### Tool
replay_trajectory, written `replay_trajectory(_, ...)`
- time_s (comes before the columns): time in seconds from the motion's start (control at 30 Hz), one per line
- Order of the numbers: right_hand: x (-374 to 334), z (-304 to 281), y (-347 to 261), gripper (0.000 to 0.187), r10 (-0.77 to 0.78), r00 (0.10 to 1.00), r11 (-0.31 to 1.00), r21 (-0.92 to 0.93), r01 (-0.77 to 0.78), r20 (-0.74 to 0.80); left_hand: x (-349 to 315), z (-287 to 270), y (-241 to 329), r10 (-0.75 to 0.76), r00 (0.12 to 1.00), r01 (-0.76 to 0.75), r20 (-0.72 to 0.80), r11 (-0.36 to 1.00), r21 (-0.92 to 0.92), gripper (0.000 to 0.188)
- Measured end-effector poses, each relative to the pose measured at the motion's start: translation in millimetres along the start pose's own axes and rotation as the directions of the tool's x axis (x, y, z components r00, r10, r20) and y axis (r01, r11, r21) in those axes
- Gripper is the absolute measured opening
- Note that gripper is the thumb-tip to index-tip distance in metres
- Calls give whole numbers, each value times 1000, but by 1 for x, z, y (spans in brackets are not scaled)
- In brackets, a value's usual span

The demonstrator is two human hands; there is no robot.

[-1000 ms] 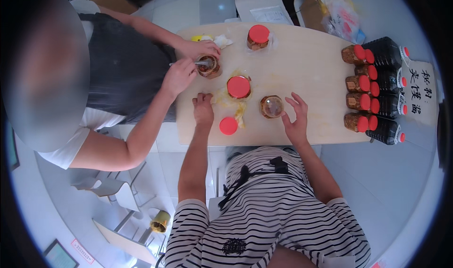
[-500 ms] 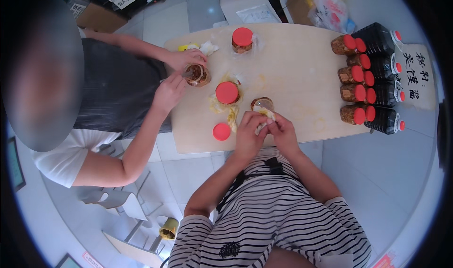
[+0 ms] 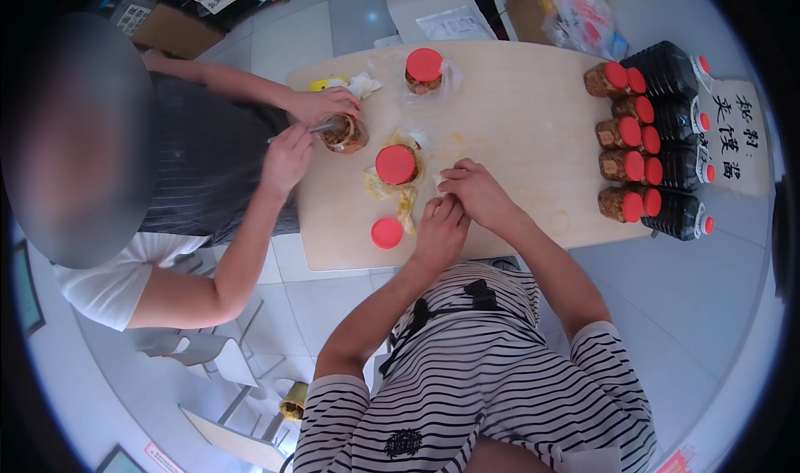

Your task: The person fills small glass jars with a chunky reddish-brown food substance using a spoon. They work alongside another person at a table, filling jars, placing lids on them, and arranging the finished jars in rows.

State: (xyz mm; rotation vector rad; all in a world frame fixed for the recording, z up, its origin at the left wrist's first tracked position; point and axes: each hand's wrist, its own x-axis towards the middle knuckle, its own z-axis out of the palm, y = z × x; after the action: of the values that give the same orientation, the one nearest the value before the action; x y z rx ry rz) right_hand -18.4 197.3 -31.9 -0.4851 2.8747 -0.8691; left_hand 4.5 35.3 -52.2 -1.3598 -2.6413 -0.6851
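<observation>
Right hand (image 3: 485, 194) half-curled on pale tissue (image 3: 441, 180), left hand (image 3: 442, 233) curled alongside — hands' hold too hidden to tell

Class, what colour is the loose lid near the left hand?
The lid is red; head view.

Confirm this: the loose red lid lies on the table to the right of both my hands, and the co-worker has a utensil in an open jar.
Wrong side: the head view shows the loose red lid to the left of your left hand and right hand. The co-worker does have a utensil in an open jar.
</observation>
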Motion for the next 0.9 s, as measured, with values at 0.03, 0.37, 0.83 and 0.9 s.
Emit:
replay_trajectory(0.03,9,2,4,26,-36,996,999,-11,37,84,0,-1,-1,3,1000,-3,18,1000,8,28)
replay_trajectory(0.37,-7,-12,30,28,368,918,786,477,-393,151,-1,2,2,-9,999,10,-37,999,42,31)
replay_trajectory(0.83,-10,-3,26,27,312,948,907,317,-276,-67,4,0,-2,-2,1000,2,-27,1000,-7,34)
replay_trajectory(0.9,7,-3,34,27,179,982,945,268,-187,55,5,0,-3,1,1000,-1,-20,1000,-17,34)
